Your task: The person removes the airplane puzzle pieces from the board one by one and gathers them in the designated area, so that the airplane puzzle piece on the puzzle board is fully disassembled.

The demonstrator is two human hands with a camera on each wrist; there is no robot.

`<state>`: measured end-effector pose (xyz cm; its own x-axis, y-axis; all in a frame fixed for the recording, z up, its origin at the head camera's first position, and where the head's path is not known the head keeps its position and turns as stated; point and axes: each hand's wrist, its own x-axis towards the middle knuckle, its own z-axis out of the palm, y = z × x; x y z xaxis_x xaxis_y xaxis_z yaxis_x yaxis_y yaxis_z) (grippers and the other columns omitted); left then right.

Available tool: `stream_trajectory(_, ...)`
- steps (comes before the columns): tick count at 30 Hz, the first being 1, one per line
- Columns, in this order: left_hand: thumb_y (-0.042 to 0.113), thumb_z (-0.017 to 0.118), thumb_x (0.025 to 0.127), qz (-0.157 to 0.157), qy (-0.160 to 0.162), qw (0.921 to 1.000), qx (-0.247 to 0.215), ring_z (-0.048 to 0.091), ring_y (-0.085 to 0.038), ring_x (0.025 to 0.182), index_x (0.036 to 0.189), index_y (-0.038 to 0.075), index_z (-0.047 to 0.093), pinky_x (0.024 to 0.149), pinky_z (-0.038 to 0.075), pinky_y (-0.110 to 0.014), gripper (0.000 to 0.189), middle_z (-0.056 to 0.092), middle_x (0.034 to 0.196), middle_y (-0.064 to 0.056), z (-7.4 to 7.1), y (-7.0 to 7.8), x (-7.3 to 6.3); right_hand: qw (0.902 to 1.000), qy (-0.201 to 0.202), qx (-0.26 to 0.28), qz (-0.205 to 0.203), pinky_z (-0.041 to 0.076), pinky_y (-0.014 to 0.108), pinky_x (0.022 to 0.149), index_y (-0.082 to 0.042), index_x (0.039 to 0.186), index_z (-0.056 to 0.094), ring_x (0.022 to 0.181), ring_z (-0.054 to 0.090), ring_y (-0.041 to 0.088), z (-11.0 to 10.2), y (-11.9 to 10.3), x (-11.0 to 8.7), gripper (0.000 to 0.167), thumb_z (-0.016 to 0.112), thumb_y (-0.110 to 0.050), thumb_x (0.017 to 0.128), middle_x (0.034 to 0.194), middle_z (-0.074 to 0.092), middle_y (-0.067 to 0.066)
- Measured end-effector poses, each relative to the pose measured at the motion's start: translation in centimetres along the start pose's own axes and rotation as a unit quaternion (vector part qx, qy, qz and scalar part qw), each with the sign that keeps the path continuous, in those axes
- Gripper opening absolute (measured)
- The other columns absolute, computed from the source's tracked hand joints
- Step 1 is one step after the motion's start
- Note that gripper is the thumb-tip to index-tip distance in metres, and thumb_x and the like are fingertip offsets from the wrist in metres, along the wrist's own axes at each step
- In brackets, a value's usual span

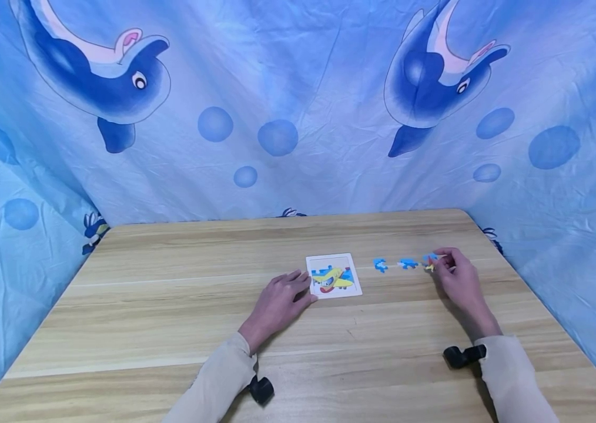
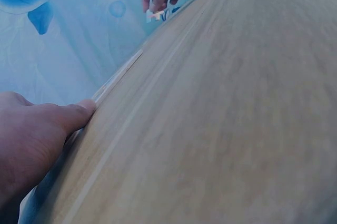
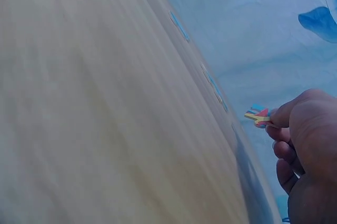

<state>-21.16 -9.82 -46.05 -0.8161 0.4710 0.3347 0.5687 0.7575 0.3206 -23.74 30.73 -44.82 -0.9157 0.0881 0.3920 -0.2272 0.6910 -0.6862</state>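
A jigsaw puzzle in a white square tray [image 1: 355, 289] lies on the table, showing a yellow airplane, partly filled. My left hand [image 1: 280, 302] rests at the tray's left side, fingers relaxed, with the thumb near its lower-left corner. In the left wrist view the thumb [image 2: 79, 114] touches the tray's edge. My right hand [image 1: 459, 282] pinches a blue, red and yellow puzzle piece [image 3: 257, 116] between thumb and fingers, held above the table in the right wrist view. Left of it lie two loose puzzle pieces, a blue-and-white one [image 1: 379, 264] and another blue one [image 1: 408, 264].
The wooden table [image 1: 171, 323] reaches back to a blue curtain [image 1: 303, 88] printed with dolphins and bubbles, which also hangs at both sides. Black wrist cameras sit at the left cuff [image 1: 261, 390] and right cuff [image 1: 455, 357].
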Motion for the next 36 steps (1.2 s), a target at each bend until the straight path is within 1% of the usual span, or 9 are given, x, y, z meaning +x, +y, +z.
stream_trajectory(6,0.038,0.069,0.101,-0.007,-0.004,1.0,-0.003,0.054,-0.032,0.136,0.135,0.003,0.068,0.111,0.044,-0.052,0.048,0.062,0.141,-0.012,0.0,0.1,0.0,0.9999,0.0,-0.014,0.007,0.042,0.016,0.062,0.007,0.128,0.059,0.08,0.051,0.018,-0.5,0.6,-0.1,0.028,0.055,-0.011,0.107,0.096,0.061,0.017)
stream_trajectory(17,0.039,0.068,0.101,-0.017,-0.01,0.9998,-0.002,0.054,-0.032,0.137,0.135,0.005,0.068,0.112,0.044,-0.052,0.048,0.062,0.142,-0.011,0.0,0.1,0.1,0.9994,0.008,-0.032,0.005,0.041,0.017,0.063,0.009,0.123,0.059,0.081,0.052,0.022,-0.3,1.6,0.0,0.024,0.056,-0.009,0.107,0.094,0.061,0.018)
stream_trajectory(23,0.039,0.068,0.101,-0.017,-0.011,0.9998,0.0,0.053,-0.032,0.137,0.135,0.005,0.068,0.112,0.044,-0.051,0.048,0.062,0.142,-0.01,0.2,0.0,0.1,0.9989,0.005,-0.046,0.005,0.039,0.02,0.062,0.01,0.122,0.059,0.079,0.052,0.024,-0.2,1.9,0.3,0.024,0.058,-0.008,0.106,0.092,0.062,0.018)
stream_trajectory(31,0.038,0.069,0.101,-0.015,-0.007,0.9999,-0.002,0.054,-0.033,0.136,0.135,0.005,0.069,0.111,0.044,-0.052,0.048,0.063,0.141,-0.011,0.1,0.2,0.0,0.9979,-0.006,-0.064,-0.009,0.038,0.024,0.06,0.012,0.119,0.061,0.076,0.052,0.025,-0.2,2.4,0.5,0.02,0.058,-0.002,0.104,0.09,0.062,0.018)
stream_trajectory(36,0.038,0.068,0.101,-0.013,-0.006,0.9999,0.0,0.055,-0.033,0.136,0.135,0.005,0.069,0.111,0.044,-0.052,0.047,0.063,0.14,-0.011,0.1,0.2,0.0,0.997,0.005,-0.071,-0.031,0.038,0.024,0.059,0.013,0.114,0.063,0.073,0.051,0.024,0.1,2.6,0.8,0.018,0.06,0.0,0.102,0.085,0.062,0.017)
